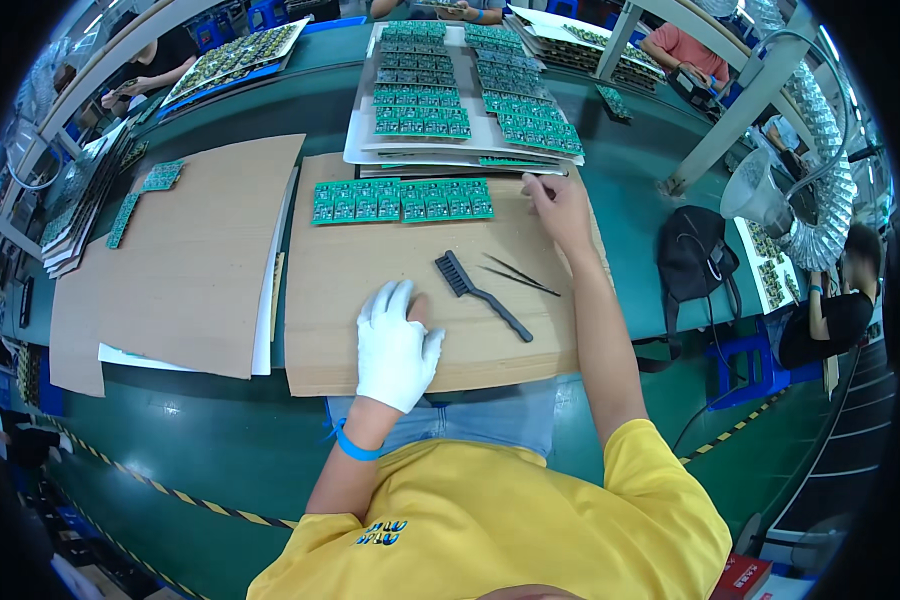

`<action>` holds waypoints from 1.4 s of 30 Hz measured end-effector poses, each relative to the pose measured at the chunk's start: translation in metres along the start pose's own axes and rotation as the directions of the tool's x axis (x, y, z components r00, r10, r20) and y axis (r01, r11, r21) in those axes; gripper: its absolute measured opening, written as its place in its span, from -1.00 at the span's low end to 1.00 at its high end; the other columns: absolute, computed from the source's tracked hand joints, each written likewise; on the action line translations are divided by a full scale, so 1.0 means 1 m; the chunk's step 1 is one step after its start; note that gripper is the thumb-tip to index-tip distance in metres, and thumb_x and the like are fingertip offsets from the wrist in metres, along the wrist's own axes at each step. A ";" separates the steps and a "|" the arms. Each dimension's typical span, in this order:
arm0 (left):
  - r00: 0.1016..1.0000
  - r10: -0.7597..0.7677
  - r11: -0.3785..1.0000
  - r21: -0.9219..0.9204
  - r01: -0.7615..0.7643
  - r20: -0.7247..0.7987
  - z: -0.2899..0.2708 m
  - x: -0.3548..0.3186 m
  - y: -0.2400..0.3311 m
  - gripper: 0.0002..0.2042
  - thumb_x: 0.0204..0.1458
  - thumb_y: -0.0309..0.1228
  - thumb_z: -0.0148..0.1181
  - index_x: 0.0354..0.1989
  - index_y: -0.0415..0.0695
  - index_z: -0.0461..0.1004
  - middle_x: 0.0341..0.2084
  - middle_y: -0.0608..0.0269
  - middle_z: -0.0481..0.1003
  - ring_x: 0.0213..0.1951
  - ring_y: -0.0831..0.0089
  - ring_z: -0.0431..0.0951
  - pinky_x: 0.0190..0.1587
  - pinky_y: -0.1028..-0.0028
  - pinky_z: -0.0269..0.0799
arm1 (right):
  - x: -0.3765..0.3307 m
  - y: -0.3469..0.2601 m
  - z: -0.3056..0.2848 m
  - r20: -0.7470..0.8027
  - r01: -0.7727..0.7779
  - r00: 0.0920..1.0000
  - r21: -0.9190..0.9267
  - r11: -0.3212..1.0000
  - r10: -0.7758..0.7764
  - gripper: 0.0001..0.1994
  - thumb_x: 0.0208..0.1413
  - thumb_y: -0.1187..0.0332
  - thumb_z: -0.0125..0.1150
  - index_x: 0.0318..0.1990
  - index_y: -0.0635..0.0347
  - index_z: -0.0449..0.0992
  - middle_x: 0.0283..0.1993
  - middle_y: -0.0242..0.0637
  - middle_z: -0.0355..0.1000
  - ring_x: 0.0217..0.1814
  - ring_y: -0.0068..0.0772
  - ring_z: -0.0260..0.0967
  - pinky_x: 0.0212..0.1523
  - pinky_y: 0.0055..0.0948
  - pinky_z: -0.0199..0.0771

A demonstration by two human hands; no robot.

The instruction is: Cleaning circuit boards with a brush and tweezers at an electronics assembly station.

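My left hand (395, 350), in a white glove with one bare fingertip showing, lies open on a sheet of brown cardboard (340, 280). To its right are a black brush (482, 295) and dark tweezers (520, 275), neither touched. Two green circuit board panels, a left one (357, 201) and a right one (447, 199), sit side by side toward the cardboard's far edge. My bare right hand (562, 210) is beside the near right corner of a stack of white sheets (360, 145) bearing rows of green panels (422, 122). Its fingers are curled together; what they hold, if anything, is hidden.
At left, another cardboard sheet (200, 250) carries two small green panels (163, 176). A black bag (697, 255) hangs at the table's right edge, near a metal post (715, 130) and a flexible duct (820, 210). Other people sit around the green table (630, 190).
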State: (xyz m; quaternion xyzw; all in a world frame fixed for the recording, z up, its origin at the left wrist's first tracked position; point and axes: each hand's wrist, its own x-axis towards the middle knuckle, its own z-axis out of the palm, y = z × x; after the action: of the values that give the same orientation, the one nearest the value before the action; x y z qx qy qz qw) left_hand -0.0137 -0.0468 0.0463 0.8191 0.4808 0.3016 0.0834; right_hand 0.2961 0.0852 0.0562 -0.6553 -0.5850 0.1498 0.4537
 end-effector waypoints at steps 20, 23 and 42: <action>0.906 0.080 0.997 -0.051 -0.065 0.416 0.061 0.156 -0.039 -0.35 -0.02 -0.20 0.39 0.22 -0.34 0.45 0.31 -0.13 0.34 0.35 -0.13 0.28 0.41 -0.14 0.06 | 0.386 0.327 -0.074 -0.215 -0.103 0.974 -0.707 0.700 -0.073 -0.21 0.22 -0.17 0.26 0.45 0.13 0.23 0.26 0.23 0.44 0.29 0.28 0.40 0.28 0.06 0.41; 0.898 0.080 0.996 -0.064 -0.058 0.432 0.072 0.168 -0.055 -0.34 -0.01 -0.17 0.39 0.23 -0.33 0.44 0.32 -0.08 0.34 0.33 -0.09 0.28 0.39 -0.13 0.07 | 0.447 0.385 -0.066 -0.269 -0.167 0.958 -0.809 0.563 -0.103 -0.18 0.25 -0.30 0.12 0.55 -0.16 0.11 0.27 0.27 0.41 0.27 0.45 0.36 0.28 0.14 0.39; 0.987 -0.074 0.596 -0.787 0.160 0.145 -0.008 0.042 -0.060 -0.16 -0.09 -0.38 0.56 0.41 -0.22 0.27 0.35 -0.02 0.33 0.40 0.04 0.30 0.42 0.11 0.24 | 0.009 -0.026 -0.062 -0.075 0.326 0.943 0.025 0.945 -0.324 -0.47 0.47 0.20 -0.02 0.43 0.37 0.32 0.42 -0.02 0.36 0.48 -0.17 0.28 0.52 -0.18 0.11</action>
State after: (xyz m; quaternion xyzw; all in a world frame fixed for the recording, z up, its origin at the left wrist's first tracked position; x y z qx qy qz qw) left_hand -0.0479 0.0181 0.0447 0.6767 0.3443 0.4377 0.4816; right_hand 0.3273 0.0651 0.1132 -0.5464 -0.6659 0.0605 0.5044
